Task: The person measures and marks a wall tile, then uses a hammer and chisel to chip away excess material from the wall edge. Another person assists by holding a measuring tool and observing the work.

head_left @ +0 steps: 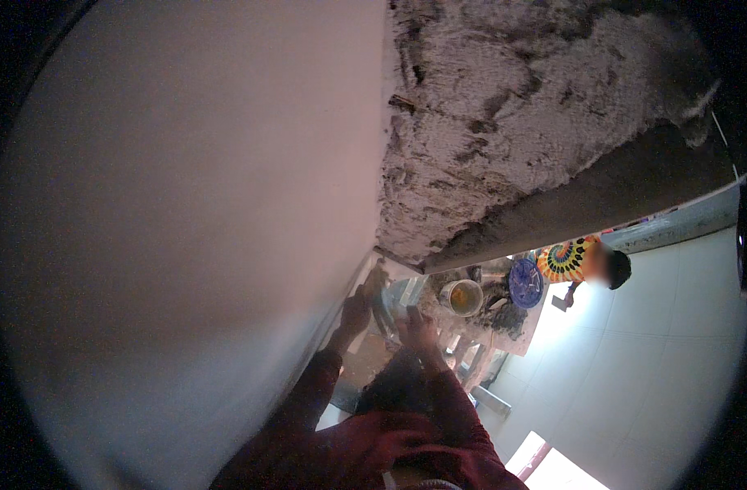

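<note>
"How's your grip?"
"Can't tell: your right hand (417,329) and left hand (356,309) are too dim. A pale plate (409,288) shows just beyond your right."
"Farther?"
"Rightward, a bucket (445,301), then a blue tub (516,291)."

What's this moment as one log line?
left hand: near smooth wall; right hand: grip unclear; bucket: right of hands; blue basin: right of bucket

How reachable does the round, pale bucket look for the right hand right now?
Probably yes: the right hand appears close beside the round, pale bucket, and nothing visible blocks the gap between them, though depth is hard to judge here.
</note>
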A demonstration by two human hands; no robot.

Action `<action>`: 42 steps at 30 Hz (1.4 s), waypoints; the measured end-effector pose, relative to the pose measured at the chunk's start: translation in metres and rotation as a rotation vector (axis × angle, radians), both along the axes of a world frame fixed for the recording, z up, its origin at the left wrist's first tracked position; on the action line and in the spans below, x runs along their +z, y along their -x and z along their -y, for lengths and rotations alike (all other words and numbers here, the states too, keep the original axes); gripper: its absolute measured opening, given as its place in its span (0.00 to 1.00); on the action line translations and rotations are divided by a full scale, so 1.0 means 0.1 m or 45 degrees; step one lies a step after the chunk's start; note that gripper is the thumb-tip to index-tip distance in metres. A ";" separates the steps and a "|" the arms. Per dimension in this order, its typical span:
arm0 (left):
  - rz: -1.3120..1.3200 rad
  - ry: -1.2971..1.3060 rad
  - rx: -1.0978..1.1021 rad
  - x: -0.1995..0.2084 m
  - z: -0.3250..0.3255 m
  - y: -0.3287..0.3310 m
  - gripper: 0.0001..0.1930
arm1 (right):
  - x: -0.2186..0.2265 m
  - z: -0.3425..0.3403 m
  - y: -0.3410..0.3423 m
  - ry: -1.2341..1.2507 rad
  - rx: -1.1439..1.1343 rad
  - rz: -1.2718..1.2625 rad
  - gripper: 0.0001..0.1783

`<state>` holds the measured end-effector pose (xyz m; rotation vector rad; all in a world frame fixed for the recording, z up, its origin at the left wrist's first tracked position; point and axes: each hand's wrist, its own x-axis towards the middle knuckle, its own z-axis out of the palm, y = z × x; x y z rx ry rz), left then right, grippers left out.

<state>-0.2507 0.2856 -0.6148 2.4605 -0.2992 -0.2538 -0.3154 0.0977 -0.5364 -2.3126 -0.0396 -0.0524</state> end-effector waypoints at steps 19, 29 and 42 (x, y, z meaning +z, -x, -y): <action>0.365 -0.066 -0.127 -0.12 -0.05 0.10 0.25 | 0.00 -0.14 0.05 -0.115 -0.187 -0.381 0.21; 0.330 0.017 -0.043 0.07 0.04 0.10 0.21 | -0.07 -0.18 0.06 -0.109 -0.283 -0.291 0.16; 0.211 -0.017 0.113 0.10 0.12 0.11 0.19 | -0.16 -0.12 0.13 -0.246 -0.203 -0.150 0.17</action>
